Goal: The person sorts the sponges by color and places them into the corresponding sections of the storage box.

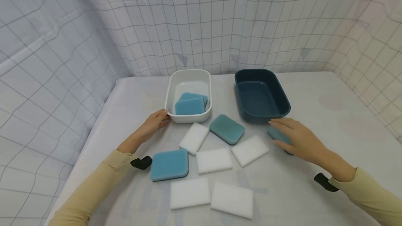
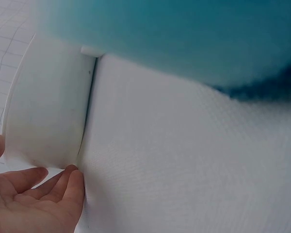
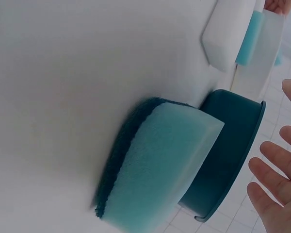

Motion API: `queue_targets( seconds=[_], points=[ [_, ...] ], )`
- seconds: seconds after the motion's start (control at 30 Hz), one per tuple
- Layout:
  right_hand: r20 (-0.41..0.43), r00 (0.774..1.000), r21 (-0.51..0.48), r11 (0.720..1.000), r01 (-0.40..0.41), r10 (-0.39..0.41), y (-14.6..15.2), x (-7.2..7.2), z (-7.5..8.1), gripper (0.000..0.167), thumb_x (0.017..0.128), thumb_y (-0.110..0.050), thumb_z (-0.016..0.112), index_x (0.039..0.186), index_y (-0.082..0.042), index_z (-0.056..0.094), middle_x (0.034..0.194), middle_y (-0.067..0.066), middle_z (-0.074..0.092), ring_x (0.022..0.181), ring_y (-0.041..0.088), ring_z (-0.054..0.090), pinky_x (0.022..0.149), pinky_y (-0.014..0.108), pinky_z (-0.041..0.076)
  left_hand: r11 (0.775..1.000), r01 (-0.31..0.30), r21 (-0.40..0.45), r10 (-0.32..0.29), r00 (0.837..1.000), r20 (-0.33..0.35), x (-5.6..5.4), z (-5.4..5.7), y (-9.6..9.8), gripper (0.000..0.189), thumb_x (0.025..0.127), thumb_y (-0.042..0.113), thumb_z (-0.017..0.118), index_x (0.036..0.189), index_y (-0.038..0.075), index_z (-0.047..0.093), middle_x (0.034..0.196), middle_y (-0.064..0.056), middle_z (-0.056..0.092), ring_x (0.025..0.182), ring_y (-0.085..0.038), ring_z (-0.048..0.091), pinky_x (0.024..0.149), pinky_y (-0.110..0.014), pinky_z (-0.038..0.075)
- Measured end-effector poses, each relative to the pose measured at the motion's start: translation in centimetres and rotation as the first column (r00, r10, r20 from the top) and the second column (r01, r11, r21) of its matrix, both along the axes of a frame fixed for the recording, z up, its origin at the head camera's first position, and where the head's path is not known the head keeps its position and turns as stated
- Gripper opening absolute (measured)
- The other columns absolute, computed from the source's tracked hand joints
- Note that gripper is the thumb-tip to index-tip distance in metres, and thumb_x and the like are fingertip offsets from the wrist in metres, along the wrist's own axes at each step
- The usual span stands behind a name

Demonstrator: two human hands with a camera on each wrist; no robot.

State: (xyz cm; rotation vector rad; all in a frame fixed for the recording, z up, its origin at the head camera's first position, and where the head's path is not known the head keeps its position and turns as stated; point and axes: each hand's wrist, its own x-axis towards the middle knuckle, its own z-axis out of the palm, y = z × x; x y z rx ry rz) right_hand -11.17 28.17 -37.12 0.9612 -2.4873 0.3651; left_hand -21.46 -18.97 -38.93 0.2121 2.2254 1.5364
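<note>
At the near left corner of a white tub (image 1: pixel 188 118), my left hand (image 1: pixel 154 124) touches the outer wall with its fingertips, as the left wrist view also shows. Two blue sponges (image 1: pixel 190 106) lie inside that tub. My right hand (image 1: pixel 296 138) is over a blue-green sponge (image 3: pixel 160 160), fingers spread and apart from it in the right wrist view. This sponge has a dark scouring side and lies just in front of a dark teal tub (image 1: pixel 262 105). In the head view the hand partly hides the sponge.
Between the hands lie a green-teal sponge (image 1: pixel 227 129), a blue sponge (image 1: pixel 169 165) and several white sponge blocks (image 1: pixel 214 160). A white cloth covers the table (image 1: pixel 298 198). Gridded curtains (image 1: pixel 201 23) hang behind and at both sides.
</note>
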Motion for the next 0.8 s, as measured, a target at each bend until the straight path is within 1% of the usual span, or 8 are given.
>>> queue_targets(
  seconds=[0.1,0.2,0.23,0.3,0.37,0.43,0.6,0.8],
  points=[
    [0.017,1.000,-0.009,1.000,0.026,-0.026,0.6,0.4,-0.3,0.050,0.086,-0.035,0.067,0.124,-0.003,0.059,0.120,0.014,0.061,0.108,0.031,0.057,0.088,0.041,0.047,1.000,0.001,-0.006,-0.001,1.000,0.009,0.0,0.0,0.0,0.062,0.103,0.037,0.026,0.150,0.000,0.008,0.155,-0.023,0.015,0.144,-0.038,0.019,0.117,-0.048,0.023],
    [0.059,0.996,-0.005,0.998,0.068,-0.068,1.3,0.7,-0.6,0.057,0.075,-0.021,0.077,0.126,-0.004,0.057,0.121,0.015,0.060,0.109,0.031,0.056,0.088,0.041,0.046,1.000,0.004,-0.009,-0.004,1.000,0.012,0.0,0.1,0.0,0.062,0.103,0.036,0.026,0.150,0.000,0.007,0.155,-0.024,0.015,0.144,-0.038,0.018,0.117,-0.048,0.023],
    [0.067,0.994,-0.003,0.997,0.081,-0.081,1.6,0.7,-0.6,0.061,0.070,-0.016,0.079,0.126,-0.004,0.057,0.122,0.015,0.059,0.110,0.031,0.055,0.089,0.038,0.046,1.000,0.001,-0.012,-0.001,1.000,0.013,0.0,0.1,0.1,0.062,0.103,0.036,0.026,0.150,0.000,0.007,0.155,-0.023,0.015,0.144,-0.038,0.018,0.117,-0.047,0.023],
    [0.079,0.992,-0.002,0.995,0.095,-0.095,2.0,0.8,-0.8,0.066,0.066,-0.014,0.081,0.127,-0.004,0.056,0.122,0.016,0.059,0.110,0.031,0.055,0.089,0.036,0.045,1.000,-0.004,-0.012,0.004,1.000,0.012,0.0,0.2,0.0,0.062,0.103,0.036,0.026,0.150,0.000,0.007,0.155,-0.024,0.015,0.144,-0.038,0.019,0.117,-0.047,0.024],
    [0.088,0.990,-0.006,0.994,0.113,-0.112,2.4,0.8,-0.9,0.069,0.065,-0.015,0.082,0.128,-0.004,0.055,0.123,0.015,0.058,0.110,0.029,0.054,0.089,0.031,0.043,1.000,-0.010,-0.015,0.010,1.000,0.011,0.0,0.2,0.1,0.063,0.103,0.037,0.026,0.150,-0.001,0.008,0.155,-0.024,0.016,0.144,-0.037,0.019,0.117,-0.046,0.024],
    [0.107,0.986,-0.007,0.992,0.129,-0.128,2.8,0.8,-1.0,0.071,0.065,-0.016,0.083,0.128,-0.003,0.055,0.123,0.014,0.058,0.110,0.029,0.054,0.089,0.031,0.044,1.000,-0.016,-0.015,0.017,1.000,0.013,0.0,0.2,0.0,0.062,0.103,0.036,0.025,0.150,-0.001,0.008,0.155,-0.024,0.016,0.144,-0.037,0.020,0.116,-0.046,0.025],
    [0.166,0.973,-0.003,0.986,0.165,-0.162,3.5,1.0,-1.4,0.072,0.067,-0.018,0.083,0.129,0.000,0.052,0.124,0.018,0.056,0.110,0.033,0.053,0.085,0.043,0.045,1.000,-0.019,-0.004,0.019,1.000,0.015,0.1,0.1,0.0,0.061,0.104,0.034,0.025,0.150,-0.002,0.008,0.154,-0.025,0.017,0.143,-0.037,0.021,0.116,-0.046,0.025],
    [0.195,0.964,-0.003,0.983,0.183,-0.179,3.7,1.2,-2.1,0.074,0.066,-0.018,0.083,0.129,0.004,0.051,0.125,0.023,0.053,0.111,0.036,0.050,0.084,0.048,0.045,1.000,-0.014,0.001,0.014,1.000,0.014,0.0,0.1,0.2,0.061,0.104,0.034,0.025,0.150,-0.002,0.008,0.154,-0.025,0.016,0.143,-0.038,0.021,0.116,-0.046,0.025]
  ],
)
